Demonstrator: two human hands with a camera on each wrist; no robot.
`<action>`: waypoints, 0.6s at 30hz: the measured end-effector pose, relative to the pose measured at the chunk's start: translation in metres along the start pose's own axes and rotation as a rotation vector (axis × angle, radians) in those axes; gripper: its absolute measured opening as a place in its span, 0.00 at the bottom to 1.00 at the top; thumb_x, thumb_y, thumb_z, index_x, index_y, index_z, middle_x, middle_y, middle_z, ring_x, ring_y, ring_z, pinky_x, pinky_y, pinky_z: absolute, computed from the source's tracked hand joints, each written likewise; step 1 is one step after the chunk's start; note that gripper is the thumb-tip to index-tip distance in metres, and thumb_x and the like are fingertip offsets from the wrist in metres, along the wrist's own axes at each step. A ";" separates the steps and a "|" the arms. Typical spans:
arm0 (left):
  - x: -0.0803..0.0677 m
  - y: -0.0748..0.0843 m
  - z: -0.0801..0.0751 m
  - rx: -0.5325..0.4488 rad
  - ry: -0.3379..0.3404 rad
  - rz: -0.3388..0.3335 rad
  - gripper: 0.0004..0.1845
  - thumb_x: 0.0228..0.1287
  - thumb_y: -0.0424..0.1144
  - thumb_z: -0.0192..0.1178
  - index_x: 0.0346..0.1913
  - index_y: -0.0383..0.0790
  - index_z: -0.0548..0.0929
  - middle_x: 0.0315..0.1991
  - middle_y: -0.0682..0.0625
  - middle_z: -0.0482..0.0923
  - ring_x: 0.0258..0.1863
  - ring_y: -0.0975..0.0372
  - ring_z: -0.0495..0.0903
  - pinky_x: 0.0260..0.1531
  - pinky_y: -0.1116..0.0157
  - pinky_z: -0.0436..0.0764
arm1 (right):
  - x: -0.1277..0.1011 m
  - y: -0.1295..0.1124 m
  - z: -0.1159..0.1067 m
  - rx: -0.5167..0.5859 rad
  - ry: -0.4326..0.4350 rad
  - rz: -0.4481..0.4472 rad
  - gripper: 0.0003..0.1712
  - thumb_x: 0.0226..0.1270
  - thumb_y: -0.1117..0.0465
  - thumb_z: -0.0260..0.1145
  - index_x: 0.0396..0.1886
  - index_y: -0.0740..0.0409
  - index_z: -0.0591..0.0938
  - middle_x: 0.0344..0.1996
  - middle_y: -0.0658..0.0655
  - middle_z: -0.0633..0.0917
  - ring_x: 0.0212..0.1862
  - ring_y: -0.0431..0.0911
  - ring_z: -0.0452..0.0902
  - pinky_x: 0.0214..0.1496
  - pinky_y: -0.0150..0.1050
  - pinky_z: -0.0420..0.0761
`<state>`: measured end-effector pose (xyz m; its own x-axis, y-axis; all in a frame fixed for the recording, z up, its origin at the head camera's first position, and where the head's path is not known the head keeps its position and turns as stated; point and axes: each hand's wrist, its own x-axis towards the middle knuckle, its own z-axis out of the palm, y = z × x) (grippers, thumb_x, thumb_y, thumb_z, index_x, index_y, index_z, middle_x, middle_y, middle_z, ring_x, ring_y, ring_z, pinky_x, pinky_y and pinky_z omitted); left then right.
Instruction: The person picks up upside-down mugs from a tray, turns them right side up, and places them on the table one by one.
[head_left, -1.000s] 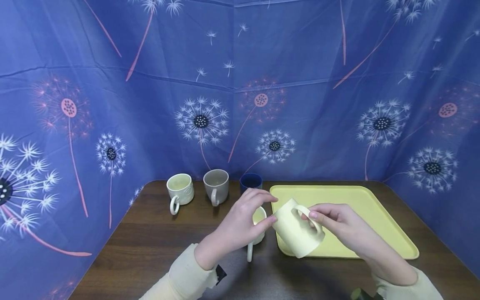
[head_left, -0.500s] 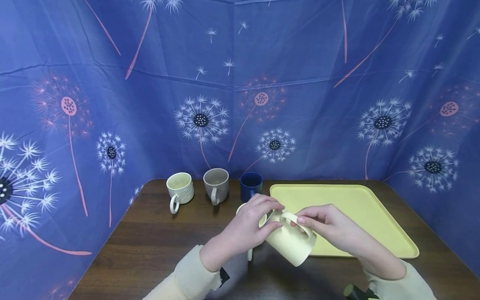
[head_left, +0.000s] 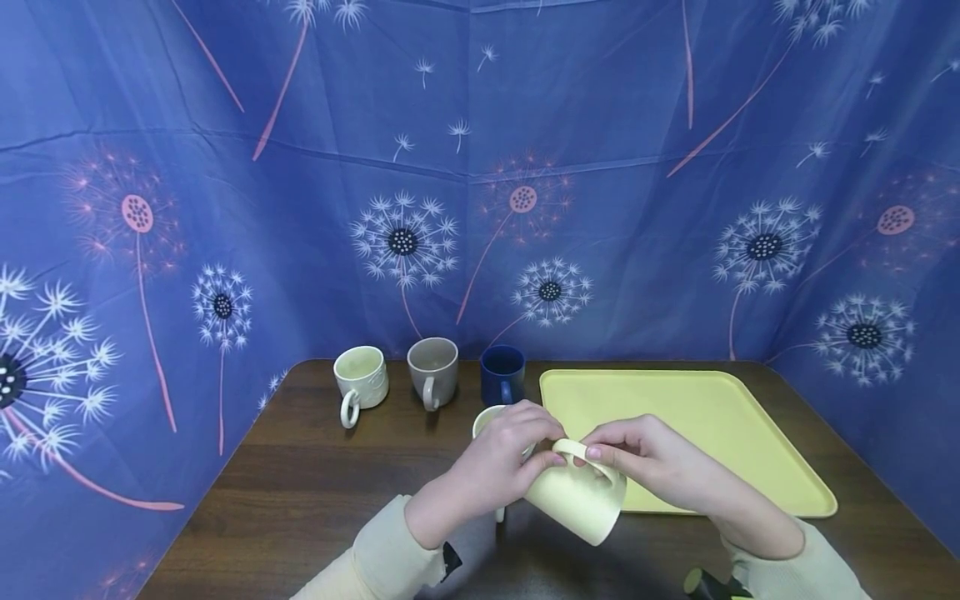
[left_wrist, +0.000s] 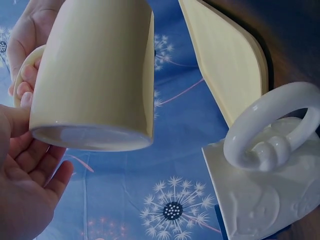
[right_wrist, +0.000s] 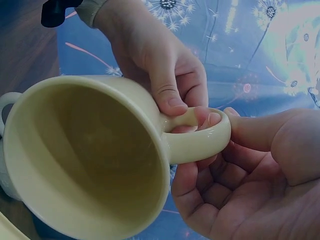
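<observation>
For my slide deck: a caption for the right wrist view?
Both hands hold a pale yellow mug by its handle, its empty inside facing the camera.

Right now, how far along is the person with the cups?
Nothing sits on the yellow tray yet, so no cup looks put away. In hand: both the left hand and right hand hold a tilted pale yellow mug in the air, fingers at its handle. Left on the table: a white mug behind the left hand, plus cream, grey and dark blue mugs at the back.
</observation>
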<state>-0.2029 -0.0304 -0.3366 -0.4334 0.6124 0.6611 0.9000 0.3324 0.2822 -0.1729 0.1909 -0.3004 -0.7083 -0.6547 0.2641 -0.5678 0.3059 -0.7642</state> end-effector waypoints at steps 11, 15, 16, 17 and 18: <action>-0.003 0.006 -0.001 0.064 0.061 -0.015 0.06 0.52 0.38 0.69 0.32 0.42 0.84 0.30 0.55 0.82 0.39 0.66 0.79 0.48 0.73 0.74 | -0.001 0.003 0.005 0.028 0.012 0.002 0.08 0.69 0.66 0.56 0.39 0.58 0.83 0.32 0.55 0.84 0.32 0.37 0.75 0.31 0.33 0.77; -0.004 0.009 -0.004 0.054 0.077 -0.036 0.06 0.52 0.38 0.70 0.31 0.42 0.84 0.29 0.55 0.82 0.37 0.67 0.78 0.47 0.73 0.74 | -0.002 0.003 0.007 0.013 0.053 -0.012 0.08 0.69 0.67 0.57 0.40 0.57 0.83 0.31 0.54 0.83 0.31 0.38 0.76 0.31 0.32 0.77; -0.005 0.009 -0.004 0.044 0.086 -0.044 0.06 0.51 0.38 0.70 0.31 0.42 0.84 0.29 0.55 0.82 0.36 0.67 0.78 0.45 0.73 0.74 | -0.002 0.003 0.007 0.008 0.078 -0.007 0.08 0.68 0.67 0.58 0.41 0.57 0.83 0.32 0.53 0.84 0.31 0.39 0.76 0.32 0.33 0.78; -0.005 0.008 -0.005 0.034 0.095 -0.054 0.06 0.51 0.38 0.70 0.31 0.42 0.84 0.29 0.55 0.82 0.36 0.67 0.78 0.44 0.73 0.74 | -0.002 0.003 0.007 0.002 0.103 -0.003 0.09 0.68 0.67 0.58 0.41 0.57 0.83 0.32 0.52 0.84 0.32 0.39 0.77 0.33 0.33 0.78; -0.005 0.008 -0.005 0.020 0.105 -0.066 0.07 0.51 0.38 0.70 0.31 0.41 0.84 0.29 0.55 0.82 0.35 0.67 0.78 0.43 0.73 0.75 | -0.003 0.003 0.008 -0.005 0.131 0.003 0.09 0.68 0.66 0.58 0.42 0.56 0.83 0.33 0.52 0.84 0.33 0.39 0.78 0.34 0.33 0.79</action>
<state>-0.1929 -0.0347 -0.3341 -0.4836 0.5109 0.7107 0.8680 0.3846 0.3142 -0.1692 0.1885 -0.3078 -0.7584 -0.5580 0.3367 -0.5676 0.3115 -0.7621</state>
